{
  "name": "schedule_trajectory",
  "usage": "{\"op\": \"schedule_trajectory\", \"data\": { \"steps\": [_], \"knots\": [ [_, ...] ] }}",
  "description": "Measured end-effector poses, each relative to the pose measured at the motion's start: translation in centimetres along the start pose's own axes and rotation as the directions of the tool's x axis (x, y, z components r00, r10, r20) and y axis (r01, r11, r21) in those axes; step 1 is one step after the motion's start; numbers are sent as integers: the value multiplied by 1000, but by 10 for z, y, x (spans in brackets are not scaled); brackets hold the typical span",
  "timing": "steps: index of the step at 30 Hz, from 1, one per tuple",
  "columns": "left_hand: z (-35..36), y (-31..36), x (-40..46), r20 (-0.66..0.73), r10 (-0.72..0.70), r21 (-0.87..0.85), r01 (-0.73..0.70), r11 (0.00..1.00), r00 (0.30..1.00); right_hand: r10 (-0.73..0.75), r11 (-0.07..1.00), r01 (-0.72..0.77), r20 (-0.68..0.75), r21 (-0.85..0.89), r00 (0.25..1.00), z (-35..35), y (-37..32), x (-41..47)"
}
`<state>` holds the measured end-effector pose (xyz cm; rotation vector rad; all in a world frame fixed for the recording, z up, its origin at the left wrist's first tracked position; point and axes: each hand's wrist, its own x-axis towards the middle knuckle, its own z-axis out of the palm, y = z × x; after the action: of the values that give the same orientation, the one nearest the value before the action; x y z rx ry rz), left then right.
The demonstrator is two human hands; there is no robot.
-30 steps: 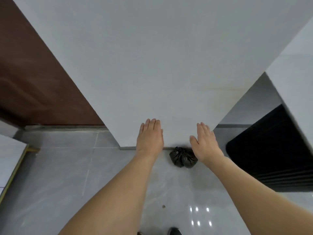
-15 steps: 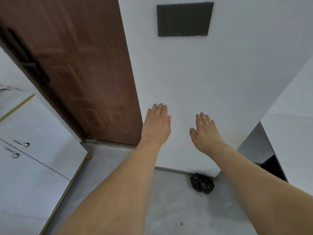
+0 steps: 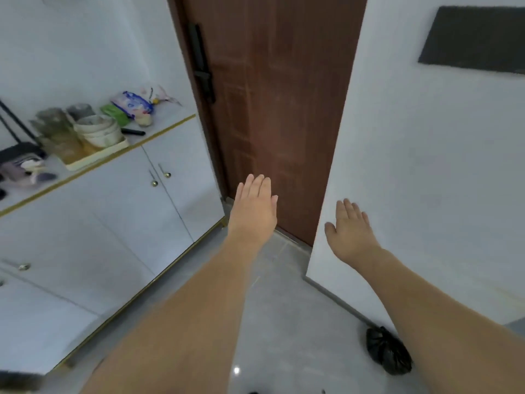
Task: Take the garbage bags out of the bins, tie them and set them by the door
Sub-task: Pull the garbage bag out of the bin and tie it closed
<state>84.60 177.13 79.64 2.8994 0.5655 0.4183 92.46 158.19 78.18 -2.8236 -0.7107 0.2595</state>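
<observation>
garbage bag: crinkled black plastic | door: brown wood-grain | floor: glossy tile

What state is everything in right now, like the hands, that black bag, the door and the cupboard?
Left hand: open, fingers straight, holding nothing.
Right hand: open, fingers spread, holding nothing.
Black garbage bag: bunched shut, lying on the floor against the wall.
Brown door: closed.
Cupboard doors: closed.
Bowls: stacked on a tray atop the cupboard.
</observation>
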Motion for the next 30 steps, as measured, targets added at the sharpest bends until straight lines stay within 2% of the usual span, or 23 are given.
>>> {"op": "schedule_trajectory", "data": {
  "steps": [3,7,14,19,22,30],
  "knots": [
    [-23,-57,-30,-38,-139,23,140,990,990,-171,985,171,3,-3,985,11,-68,8],
    [-58,-139,-88,-100,-326,42,332,942,940,-376,926,378,59,-16,925,34,-168,0],
    [-114,-290,-232,-180,-597,43,612,789,782,-667,735,678,190,8,721,105,-353,-69],
    [-130,-369,-310,-193,-698,52,718,694,690,-762,636,761,261,129,592,150,-449,-121],
    [-131,-390,-331,-199,-727,45,747,663,657,-787,597,791,290,137,544,167,-476,-133],
    [-105,-456,-357,-232,-742,50,769,637,630,-778,582,805,370,119,508,231,-520,-116]
  ]
}}
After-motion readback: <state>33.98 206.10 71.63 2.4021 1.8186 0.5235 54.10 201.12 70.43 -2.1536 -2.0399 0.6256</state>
